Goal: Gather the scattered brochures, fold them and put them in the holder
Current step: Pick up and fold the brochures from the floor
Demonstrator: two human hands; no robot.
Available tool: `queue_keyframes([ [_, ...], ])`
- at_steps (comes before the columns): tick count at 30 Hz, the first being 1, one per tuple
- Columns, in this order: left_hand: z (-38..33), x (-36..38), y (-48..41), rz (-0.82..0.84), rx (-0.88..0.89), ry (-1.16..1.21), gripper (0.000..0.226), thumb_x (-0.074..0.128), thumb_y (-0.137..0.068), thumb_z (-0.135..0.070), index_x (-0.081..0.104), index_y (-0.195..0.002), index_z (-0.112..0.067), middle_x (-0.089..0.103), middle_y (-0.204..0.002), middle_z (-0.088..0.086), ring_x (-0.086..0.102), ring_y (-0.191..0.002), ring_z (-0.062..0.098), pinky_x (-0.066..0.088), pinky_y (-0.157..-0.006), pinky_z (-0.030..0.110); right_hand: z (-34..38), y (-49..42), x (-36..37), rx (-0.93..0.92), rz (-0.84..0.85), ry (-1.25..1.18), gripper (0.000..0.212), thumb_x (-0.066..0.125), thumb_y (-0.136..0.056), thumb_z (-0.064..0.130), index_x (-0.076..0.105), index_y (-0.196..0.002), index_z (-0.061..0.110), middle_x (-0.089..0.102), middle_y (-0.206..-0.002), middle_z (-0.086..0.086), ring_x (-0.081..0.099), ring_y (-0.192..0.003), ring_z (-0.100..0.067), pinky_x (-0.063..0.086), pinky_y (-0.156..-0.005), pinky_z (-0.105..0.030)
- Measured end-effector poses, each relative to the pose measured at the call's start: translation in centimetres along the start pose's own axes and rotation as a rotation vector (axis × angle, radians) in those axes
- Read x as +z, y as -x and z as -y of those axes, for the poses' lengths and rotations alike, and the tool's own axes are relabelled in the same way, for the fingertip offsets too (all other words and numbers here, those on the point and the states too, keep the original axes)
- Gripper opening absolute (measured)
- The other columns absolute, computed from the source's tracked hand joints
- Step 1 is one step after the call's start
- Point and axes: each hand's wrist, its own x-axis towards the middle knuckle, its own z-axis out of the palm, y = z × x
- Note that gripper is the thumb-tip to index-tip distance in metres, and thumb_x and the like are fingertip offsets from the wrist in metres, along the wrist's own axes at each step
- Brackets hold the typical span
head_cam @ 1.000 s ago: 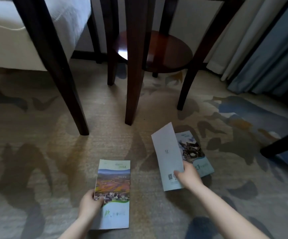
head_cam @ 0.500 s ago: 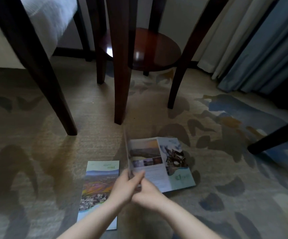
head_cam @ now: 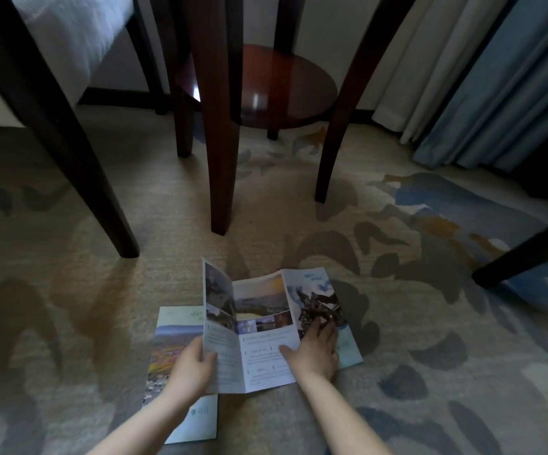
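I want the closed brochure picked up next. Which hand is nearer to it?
Left. The left hand is directly over the closed brochure; the right hand presses the open brochure farther right.

Open tri-fold brochure (head_cam: 259,330) on carpet, overlapping folded brochure (head_cam: 174,343) alongside

No word, number or brand can be read anywhere. The unfolded brochure (head_cam: 266,356) carries blocks of small grey print with short headings under the photographs on its left and middle panels. It also has a pale title at the top of its right panel. All of this is too blurred to make out. The folded brochure (head_cam: 174,336), lying partly under it, has a faint title line at the top of its cover and a small greenish mark on the pale band at its bottom; neither is legible.
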Motion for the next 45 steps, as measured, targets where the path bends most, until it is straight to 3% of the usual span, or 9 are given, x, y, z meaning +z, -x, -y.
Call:
queue_keyframes([
  [6, -0.6, 0.4, 0.2, 0.04, 0.013, -0.007, 0.019, 0.049, -0.095, -0.008, 0.056, -0.107, -0.021, 0.062, -0.096, -0.004, 0.057, -0.085, 0.01, 0.043, -0.061, 0.021, 1.6, 2.6, -0.3, -0.133, -0.12, -0.107, 0.047, 0.04, -0.1, 0.025, 0.035, -0.147, 0.024, 0.038, -0.152, 0.0, 0.041, -0.137, -0.021, 0.047, -0.099, -0.038],
  [11, -2.2, 0.4, 0.6, 0.069, 0.046, 0.066, 0.024, 0.049, -0.094, -0.008, 0.055, -0.102, -0.03, 0.059, -0.094, -0.014, 0.056, -0.088, 0.004, 0.042, -0.062, 0.018, 3.0, 5.5, -5.4, -0.225, -0.143, -0.226, 0.031, 0.033, -0.099, 0.035, 0.05, -0.124, 0.034, 0.066, -0.119, 0.006, 0.065, -0.106, -0.021, 0.054, -0.087, -0.038],
  [20, -6.0, 1.8, 2.7, 0.263, 0.018, 0.552, 0.028, 0.044, -0.1, -0.025, 0.064, -0.116, -0.014, 0.069, -0.114, 0.005, 0.063, -0.109, 0.018, 0.044, -0.102, 0.035, 6.2, 11.6, -6.2, -0.51, 0.172, -0.151, 0.073, 0.043, -0.091, 0.037, 0.011, -0.155, 0.027, 0.012, -0.163, 0.003, 0.018, -0.147, -0.021, 0.023, -0.118, -0.033],
  [24, -4.5, -0.5, 3.0, 0.153, 0.06, 0.452, 0.015, 0.055, -0.094, -0.014, 0.068, -0.102, -0.012, 0.075, -0.099, 0.011, 0.071, -0.088, 0.022, 0.054, -0.077, 0.032, 6.0, 11.8, -5.1, -0.502, 0.216, -0.463, 0.059, 0.055, -0.09, 0.021, 0.041, -0.147, 0.016, 0.037, -0.152, -0.002, 0.032, -0.142, -0.018, 0.024, -0.117, -0.024],
  [27, -0.9, -4.5, 2.6, 0.095, -0.054, 0.559, 0.016, 0.051, -0.094, -0.004, 0.065, -0.101, -0.006, 0.075, -0.091, 0.015, 0.071, -0.074, 0.026, 0.056, -0.065, 0.034, 6.3, 11.4, -3.0, -0.261, 0.091, -0.675, 0.042, 0.064, -0.087, 0.015, 0.057, -0.128, 0.013, 0.055, -0.121, -0.001, 0.054, -0.12, -0.017, 0.04, -0.106, -0.026],
  [30, 3.1, -8.0, 2.1, 0.096, -0.153, 0.631, 0.015, 0.049, -0.094, -0.003, 0.062, -0.101, -0.003, 0.075, -0.088, 0.017, 0.071, -0.069, 0.026, 0.058, -0.058, 0.032, 8.2, 11.2, 0.3, -0.028, 0.287, -0.862, 0.035, 0.068, -0.085, 0.014, 0.055, -0.118, 0.012, 0.064, -0.105, -0.006, 0.065, -0.1, -0.022, 0.054, -0.09, -0.036],
  [33, 6.4, -9.4, 1.1, 0.016, -0.139, 0.38, 0.01, 0.055, -0.092, -0.002, 0.065, -0.096, -0.001, 0.074, -0.087, 0.018, 0.068, -0.073, 0.027, 0.055, -0.064, 0.032, 9.4, 11.3, 3.4, -0.02, 0.314, -0.792, 0.014, 0.068, -0.084, 0.01, 0.059, -0.092, 0.017, 0.063, -0.075, 0.002, 0.063, -0.071, -0.014, 0.051, -0.064, -0.022],
  [37, 8.3, -9.2, -0.4, -0.206, -0.001, -0.21, 0.013, 0.074, -0.074, -0.004, 0.068, -0.085, -0.006, 0.073, -0.082, 0.01, 0.066, -0.076, 0.024, 0.048, -0.068, 0.033, 9.2, 11.7, 6.0, 0.017, 0.212, -0.605, 0.011, 0.061, -0.083, 0.015, 0.061, -0.087, 0.025, 0.073, -0.095, -0.001, 0.069, -0.091, -0.023, 0.056, -0.08, -0.03],
  [45, 8.7, -6.9, -2.8, -0.279, -0.106, -0.28, 0.035, 0.068, -0.071, -0.015, 0.061, -0.105, -0.011, 0.068, -0.104, 0.01, 0.064, -0.098, 0.028, 0.052, -0.076, 0.032, 10.5, 11.6, 6.7, 0.095, 0.118, -0.375, 0.033, 0.057, -0.084, 0.02, 0.055, -0.116, 0.013, 0.06, -0.126, -0.01, 0.059, -0.117, -0.029, 0.05, -0.09, -0.033],
])
